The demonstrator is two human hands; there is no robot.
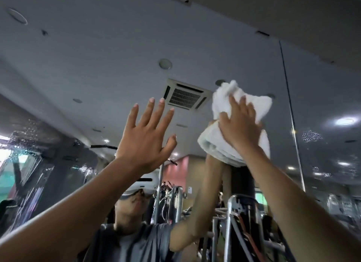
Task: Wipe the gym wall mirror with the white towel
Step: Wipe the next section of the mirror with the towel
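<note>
Wiping's underway: right hand presses the white towel high on the mirror, fingers spread over it. Left hand is raised, fingers splayed, empty. Next, probably sweep toward the droplets at left.

A: What sort of place is this?
B: A gym. A wall mirror spans the view, reflecting steel exercise-machine frames.
A: Anything overhead?
B: A ceiling air-conditioner vent and round recessed lights, all mirrored.
</note>
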